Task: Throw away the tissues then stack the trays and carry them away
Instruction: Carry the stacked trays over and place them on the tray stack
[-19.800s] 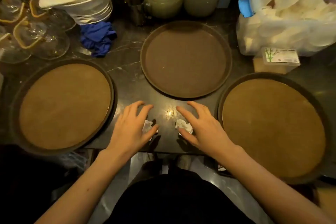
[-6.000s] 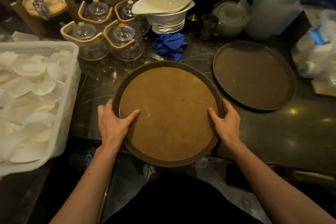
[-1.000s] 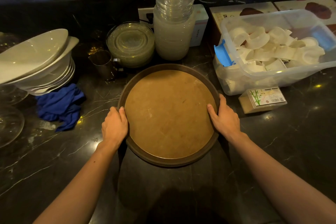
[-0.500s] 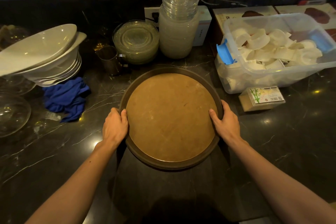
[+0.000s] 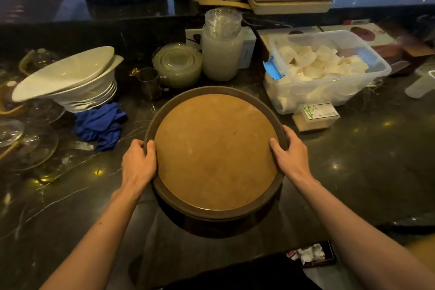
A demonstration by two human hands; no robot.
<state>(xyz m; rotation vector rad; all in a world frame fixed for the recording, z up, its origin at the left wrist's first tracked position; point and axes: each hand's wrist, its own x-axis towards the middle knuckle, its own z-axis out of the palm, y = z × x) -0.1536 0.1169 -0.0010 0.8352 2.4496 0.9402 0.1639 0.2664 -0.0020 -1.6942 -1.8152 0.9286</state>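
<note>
A stack of round brown trays is held above the dark marble counter, with a shadow beneath its near edge. The top tray has a tan cork-like inside and a dark rim, and at least one more rim shows under it at the near side. My left hand grips the stack's left rim. My right hand grips its right rim. Crumpled white tissues lie in a dark bin below the counter's near edge at lower right.
Stacked white bowls and a blue cloth lie to the left. A metal cup, glass plates and a tall stack of clear dishes stand behind. A clear tub of white cups and a small box sit right.
The tray stack has risen off the counter in both hands. The view has lifted and shows more of the back shelf.
</note>
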